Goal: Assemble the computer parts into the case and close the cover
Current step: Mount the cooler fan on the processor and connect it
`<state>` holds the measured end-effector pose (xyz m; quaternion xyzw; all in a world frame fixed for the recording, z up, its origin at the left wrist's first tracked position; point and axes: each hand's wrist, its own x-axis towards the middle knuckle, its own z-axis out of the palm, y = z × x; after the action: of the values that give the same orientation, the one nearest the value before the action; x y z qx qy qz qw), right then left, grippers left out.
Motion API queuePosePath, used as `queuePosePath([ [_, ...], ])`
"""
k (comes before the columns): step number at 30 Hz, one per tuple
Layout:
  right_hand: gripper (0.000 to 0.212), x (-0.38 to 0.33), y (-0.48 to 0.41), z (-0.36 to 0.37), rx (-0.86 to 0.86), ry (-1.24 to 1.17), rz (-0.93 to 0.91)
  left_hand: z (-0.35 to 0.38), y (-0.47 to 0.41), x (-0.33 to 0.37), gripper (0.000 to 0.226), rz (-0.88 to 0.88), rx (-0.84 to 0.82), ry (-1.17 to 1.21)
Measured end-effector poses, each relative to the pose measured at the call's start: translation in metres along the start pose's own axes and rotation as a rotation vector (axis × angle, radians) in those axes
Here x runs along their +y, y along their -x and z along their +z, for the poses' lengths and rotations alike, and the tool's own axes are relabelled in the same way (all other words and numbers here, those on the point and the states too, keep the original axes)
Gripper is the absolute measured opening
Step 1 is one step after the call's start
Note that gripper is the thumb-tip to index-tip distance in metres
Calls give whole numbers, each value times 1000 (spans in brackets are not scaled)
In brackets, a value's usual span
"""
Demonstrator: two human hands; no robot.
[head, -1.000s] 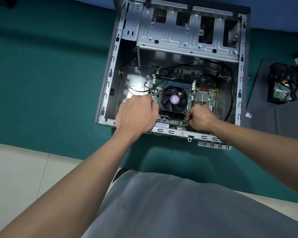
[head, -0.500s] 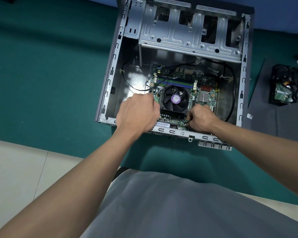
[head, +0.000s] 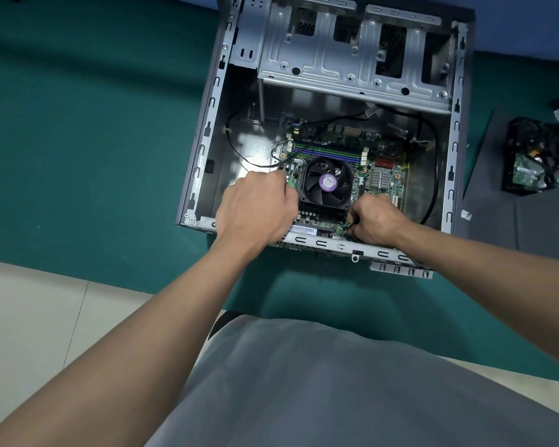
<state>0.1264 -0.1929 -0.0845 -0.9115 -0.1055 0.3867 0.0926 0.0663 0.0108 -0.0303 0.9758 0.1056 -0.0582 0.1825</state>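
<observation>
Grey case point(head: 204, 150) lies open. Right hand point(head: 376, 222) pinches a cable point(head: 347, 224) beside fan point(head: 326, 185). Left hand point(head: 255, 208) curled, grip unclear.

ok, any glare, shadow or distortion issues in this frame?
Head view: glare patch on the case floor left of the CPU fan; wide-angle stretch toward the edges; sharp at centre; left hand and right hand, pinching a small cable, cover the motherboard's near edge; hard drive at right dim.
</observation>
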Motion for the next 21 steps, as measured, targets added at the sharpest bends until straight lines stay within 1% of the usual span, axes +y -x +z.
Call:
queuePosePath([
  [8,23,-3,-1,1,18,94,-34,0,0,0,30,-19,1,15],
  [14,15,-1,-2,1,-8,-10,-24,-1,1,1,30,-31,-1,18],
  [21,20,2,-2,3,8,-46,24,-1,2,2,29,-22,6,7],
])
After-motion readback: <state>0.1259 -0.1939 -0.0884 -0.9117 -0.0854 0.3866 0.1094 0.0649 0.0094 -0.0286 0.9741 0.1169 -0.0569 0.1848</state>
